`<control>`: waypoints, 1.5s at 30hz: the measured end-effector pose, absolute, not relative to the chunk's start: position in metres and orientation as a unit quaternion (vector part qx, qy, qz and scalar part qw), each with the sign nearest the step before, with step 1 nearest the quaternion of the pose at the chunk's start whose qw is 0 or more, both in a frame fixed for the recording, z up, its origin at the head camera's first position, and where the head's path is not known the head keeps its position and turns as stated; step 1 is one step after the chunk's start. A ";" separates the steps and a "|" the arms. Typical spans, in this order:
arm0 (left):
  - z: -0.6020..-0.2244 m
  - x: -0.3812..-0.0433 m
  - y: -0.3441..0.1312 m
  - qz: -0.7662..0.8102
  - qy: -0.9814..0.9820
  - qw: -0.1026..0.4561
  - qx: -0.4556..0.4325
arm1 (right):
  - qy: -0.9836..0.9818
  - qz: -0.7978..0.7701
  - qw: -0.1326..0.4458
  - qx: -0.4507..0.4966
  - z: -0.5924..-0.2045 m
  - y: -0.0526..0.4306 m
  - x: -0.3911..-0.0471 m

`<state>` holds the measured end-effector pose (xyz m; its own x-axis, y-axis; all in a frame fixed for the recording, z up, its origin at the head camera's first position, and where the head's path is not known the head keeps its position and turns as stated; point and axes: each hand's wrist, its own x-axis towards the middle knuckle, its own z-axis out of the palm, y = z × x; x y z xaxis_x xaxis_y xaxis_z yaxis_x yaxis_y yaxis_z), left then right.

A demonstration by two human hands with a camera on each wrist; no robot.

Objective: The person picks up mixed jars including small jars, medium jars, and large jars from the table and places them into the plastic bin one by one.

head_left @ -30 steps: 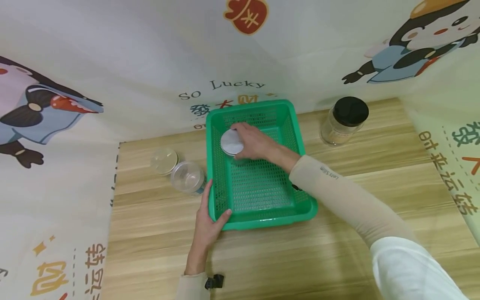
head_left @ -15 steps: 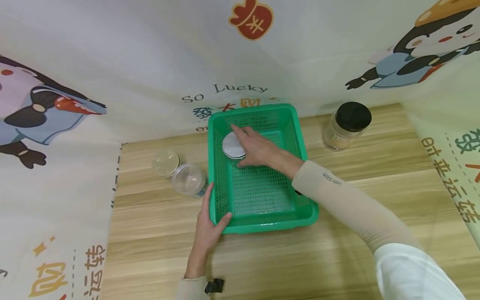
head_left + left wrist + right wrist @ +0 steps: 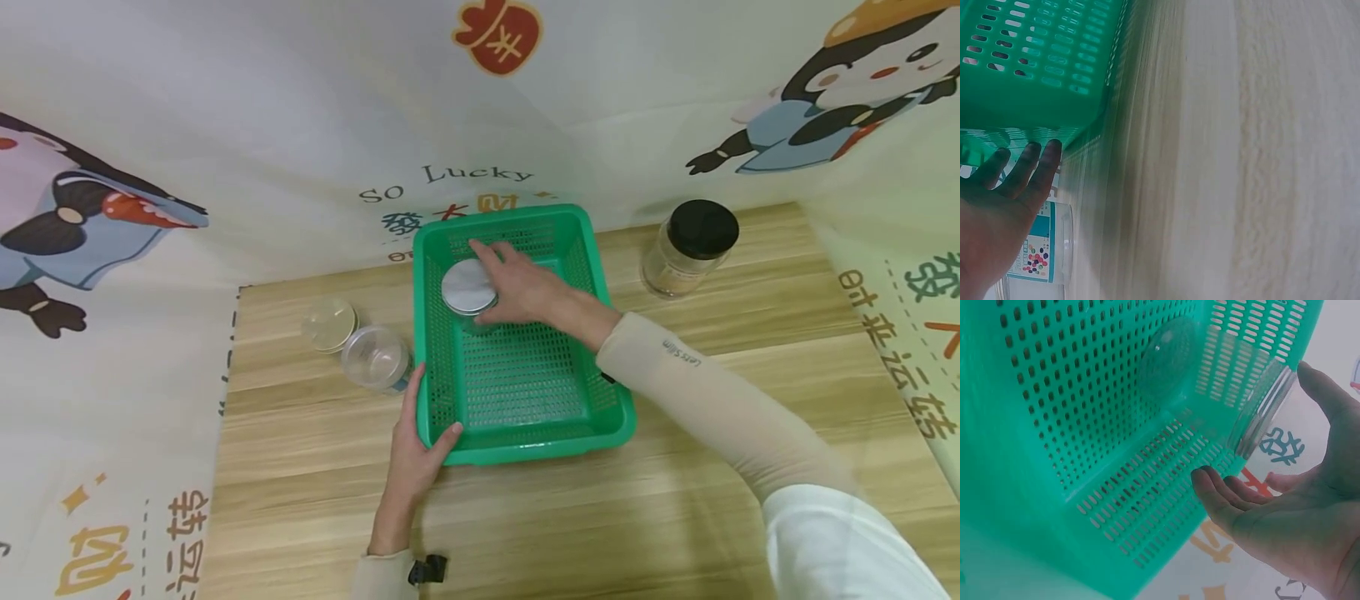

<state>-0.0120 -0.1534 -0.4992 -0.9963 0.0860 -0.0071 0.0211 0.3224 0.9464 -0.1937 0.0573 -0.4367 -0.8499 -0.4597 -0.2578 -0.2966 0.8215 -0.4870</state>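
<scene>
Inside the basket (image 3: 536, 451), far left, head view: jar (image 3: 468, 290), upright; probably light, stiff, slick, best taken below the lid (image 3: 467, 282). Right hand (image 3: 527, 289) spread beside it, gripping nothing; left hand (image 3: 412, 451) holding basket's near left corner. Left wrist view: fingers nearly straight against basket. Right wrist view: thumb near lid, contact unclear.

The basket (image 3: 525, 452) is glossy plastic, the jar (image 3: 1229, 369) inside smooth and transparent (its lid (image 3: 468, 286) looks metallic), the desk (image 3: 562, 533) smooth wood-grain, the sleeve (image 3: 705, 400) matt cloth.
</scene>
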 end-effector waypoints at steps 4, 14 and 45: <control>-0.492 -0.011 -0.152 0.581 0.813 0.026 0.032 | 0.936 -0.218 0.183 -0.206 -0.432 0.060 -0.194; -0.493 -0.012 -0.152 0.581 0.813 0.022 0.036 | 0.937 -0.214 0.165 -0.222 -0.431 0.072 -0.192; -0.487 -0.012 -0.150 0.578 0.815 0.029 0.024 | 0.938 -0.227 0.124 -0.228 -0.422 0.107 -0.190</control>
<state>-0.0115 -0.1495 -0.4875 -0.9971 0.0733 -0.0189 0.0064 0.3311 0.9436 -0.1905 0.1075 -0.4215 -0.8648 -0.4852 -0.1288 -0.3724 0.7921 -0.4836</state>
